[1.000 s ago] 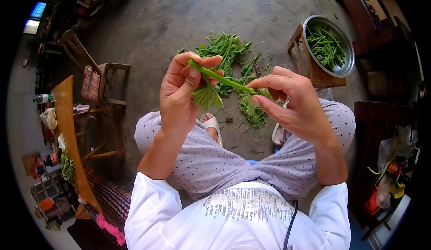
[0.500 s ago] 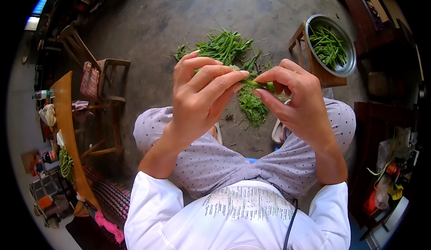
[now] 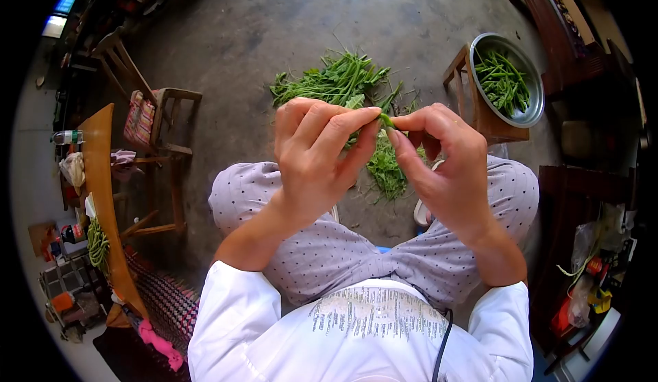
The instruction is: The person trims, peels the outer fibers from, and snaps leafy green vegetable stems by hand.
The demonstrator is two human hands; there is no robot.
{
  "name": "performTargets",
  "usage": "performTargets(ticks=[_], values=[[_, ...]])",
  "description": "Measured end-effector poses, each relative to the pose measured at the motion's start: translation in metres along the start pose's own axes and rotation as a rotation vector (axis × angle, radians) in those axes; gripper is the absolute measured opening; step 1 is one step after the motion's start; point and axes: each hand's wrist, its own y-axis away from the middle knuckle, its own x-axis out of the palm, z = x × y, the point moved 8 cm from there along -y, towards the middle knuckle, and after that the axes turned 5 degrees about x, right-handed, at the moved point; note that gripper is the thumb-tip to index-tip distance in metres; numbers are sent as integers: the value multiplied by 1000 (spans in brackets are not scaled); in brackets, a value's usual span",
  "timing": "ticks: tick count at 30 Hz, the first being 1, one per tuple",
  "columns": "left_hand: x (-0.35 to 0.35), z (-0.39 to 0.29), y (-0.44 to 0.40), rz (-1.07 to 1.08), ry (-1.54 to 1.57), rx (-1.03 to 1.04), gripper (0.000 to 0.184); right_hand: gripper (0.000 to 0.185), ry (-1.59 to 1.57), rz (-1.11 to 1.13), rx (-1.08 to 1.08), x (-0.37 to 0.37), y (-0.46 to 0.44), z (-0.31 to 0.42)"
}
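Observation:
Between my two hands is a short green vegetable stem [image 3: 386, 120], held above my knees. My left hand [image 3: 317, 145] pinches its left end between thumb and fingertips, and a pale green leaf shows behind the fingers. At the other end, the thumb and forefinger of my right hand [image 3: 447, 159] press on the stem. Past my hands, a heap of leafy green stems [image 3: 334, 80] lies on the floor. Nearer my feet is a pile of green scraps and shreds [image 3: 388, 169], partly covered by my hands.
At the right, a metal basin [image 3: 537, 101] of cut green stems [image 3: 502, 81] stands on a wooden stool [image 3: 490, 118]. A wooden chair [image 3: 147, 108] and a bench-like wooden board [image 3: 103, 169] with a coil of green cord [image 3: 98, 245] are on the left. Concrete floor [image 3: 274, 18] stretches ahead.
My hands have drawn closer together, and less of the stem shows between the fingertips, now bent. The view has shifted slightly, so the floor and basin appear a little lower.

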Motion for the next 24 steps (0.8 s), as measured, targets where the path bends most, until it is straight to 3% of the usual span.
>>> performTargets(ticks=[6,8,9,11,14,16,24], values=[[-2,4,-2,-82,142,-97,25,9,-54,-75,-33,-1,0,0],[9,16,1,20,362,-281,23,9,-70,-97,-36,-4,-2,0],[10,14,2,17,365,-278,23,9,-59,-104,-49,-6,-3,0],[36,30,20,30,972,-698,21,9,-47,-111,-62,-6,-3,1],[46,32,24,77,1194,-838,22,9,-17,-126,-98,-3,-1,4],[48,35,29,70,1232,-870,22,11,144,-143,-199,0,2,13],[42,50,28,5,1249,-908,22,10,250,-102,-254,8,6,15]])
